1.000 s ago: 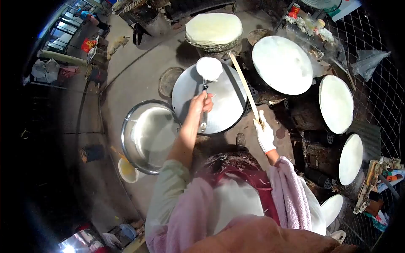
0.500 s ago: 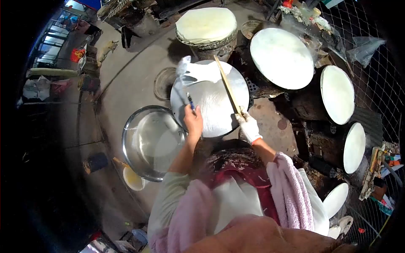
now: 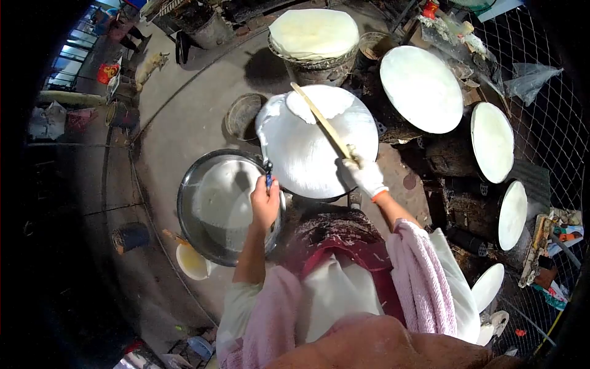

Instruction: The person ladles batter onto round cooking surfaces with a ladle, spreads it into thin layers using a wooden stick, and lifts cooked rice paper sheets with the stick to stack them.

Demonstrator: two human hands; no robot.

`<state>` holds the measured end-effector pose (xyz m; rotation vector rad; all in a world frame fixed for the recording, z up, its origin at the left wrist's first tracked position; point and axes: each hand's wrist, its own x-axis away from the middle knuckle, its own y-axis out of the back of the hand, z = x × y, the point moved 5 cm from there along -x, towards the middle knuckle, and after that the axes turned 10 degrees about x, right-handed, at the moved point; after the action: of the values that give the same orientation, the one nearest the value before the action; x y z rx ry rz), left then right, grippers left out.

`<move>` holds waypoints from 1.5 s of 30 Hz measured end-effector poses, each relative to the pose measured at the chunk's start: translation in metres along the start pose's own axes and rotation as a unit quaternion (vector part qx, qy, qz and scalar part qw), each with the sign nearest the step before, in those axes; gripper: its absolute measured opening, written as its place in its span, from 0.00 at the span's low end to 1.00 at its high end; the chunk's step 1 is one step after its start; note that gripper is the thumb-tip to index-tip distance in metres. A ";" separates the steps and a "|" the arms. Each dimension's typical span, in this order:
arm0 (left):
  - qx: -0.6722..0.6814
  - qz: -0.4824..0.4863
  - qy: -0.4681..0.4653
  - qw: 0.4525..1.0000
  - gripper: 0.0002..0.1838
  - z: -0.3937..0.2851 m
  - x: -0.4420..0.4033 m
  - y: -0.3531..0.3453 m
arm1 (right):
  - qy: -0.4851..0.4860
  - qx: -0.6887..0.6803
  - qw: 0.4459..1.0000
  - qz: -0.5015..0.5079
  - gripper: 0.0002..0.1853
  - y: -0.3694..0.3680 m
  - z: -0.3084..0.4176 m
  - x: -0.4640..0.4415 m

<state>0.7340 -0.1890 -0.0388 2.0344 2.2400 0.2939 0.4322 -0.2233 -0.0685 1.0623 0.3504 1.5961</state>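
My right hand (image 3: 367,178), in a white glove, is closed around the near end of a flat wooden stick (image 3: 322,122). The stick slants over a round griddle (image 3: 326,163), its far end above a patch of white batter (image 3: 337,101). My left hand (image 3: 264,208), bare, grips a blue-handled tool (image 3: 269,175) at the griddle's left edge. The tool's far end is coated in white, and its exact shape cannot be made out. Below and left of the griddle, partly behind my left forearm, sits a steel basin (image 3: 187,184) holding white batter (image 3: 218,197).
Several round griddles with pale sheets, such as this one (image 3: 421,89), curve along the right side. A stack of thin round sheets (image 3: 313,34) stands at the back. A white tub (image 3: 192,263) is beside the basin. Wire netting (image 3: 541,123) borders the right.
My left hand has moved down and left, bringing the tool to the griddle's left edge. The stick's far end has swung left, and the batter patch has changed shape.
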 end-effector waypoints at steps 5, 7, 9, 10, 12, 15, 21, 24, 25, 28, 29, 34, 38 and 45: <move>0.097 -0.020 -0.063 0.993 0.10 -0.058 0.013 0.017 | -0.001 -0.121 0.985 -0.124 0.20 -0.020 -0.091 -0.029; 0.092 -0.025 -0.032 0.995 0.10 -0.053 0.013 0.015 | 0.002 -0.283 0.959 0.004 0.18 -0.041 -0.056 -0.025; 0.045 -0.039 0.049 0.997 0.09 -0.037 0.016 0.017 | 0.001 -0.327 0.944 0.048 0.16 -0.045 -0.020 -0.020; 0.012 -0.034 0.030 0.999 0.08 -0.023 0.019 0.024 | 0.123 -0.249 0.958 -0.067 0.19 -0.047 -0.019 -0.030; -0.056 -0.024 -0.007 0.998 0.07 0.006 0.026 0.034 | 0.055 -0.033 0.998 -0.001 0.24 -0.014 -0.038 -0.025; -0.051 -0.073 0.003 0.996 0.05 0.004 0.044 0.036 | 0.114 -0.113 0.980 -0.113 0.23 0.015 -0.097 -0.056; 0.017 -0.123 0.135 0.983 0.04 -0.005 0.070 0.023 | 0.087 -0.226 0.964 0.106 0.19 -0.032 -0.053 -0.063; -0.064 -0.141 0.086 0.984 0.04 0.006 0.080 0.026 | 0.134 -0.167 0.973 0.090 0.21 -0.026 -0.087 -0.075; -0.091 -0.148 0.067 0.983 0.04 0.007 0.080 0.026 | 0.107 -0.135 0.983 0.063 0.23 0.003 -0.085 -0.076; -0.034 -0.169 0.118 0.978 0.06 -0.014 0.081 0.015 | 0.113 -0.189 0.975 -0.021 0.19 0.042 -0.094 -0.117; -0.008 -0.160 0.131 0.978 0.06 -0.016 0.083 0.011 | 0.119 -0.177 0.975 0.064 0.17 0.028 -0.094 -0.126; 0.249 -0.162 0.089 0.951 0.06 -0.033 0.082 -0.014 | 0.135 -0.232 0.932 0.245 0.13 0.010 -0.060 -0.094; 0.305 -0.160 0.128 0.930 0.08 -0.039 0.061 -0.031 | 0.179 -0.127 0.957 0.190 0.16 0.035 -0.101 -0.140; 0.232 -0.192 0.231 0.925 0.09 -0.026 0.073 -0.032 | 0.124 -0.182 0.913 0.343 0.15 0.011 -0.078 -0.133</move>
<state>0.6899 -0.1218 -0.0159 1.7696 3.2026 0.2414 0.3600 -0.3221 -0.1625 0.7188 -0.1892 2.3236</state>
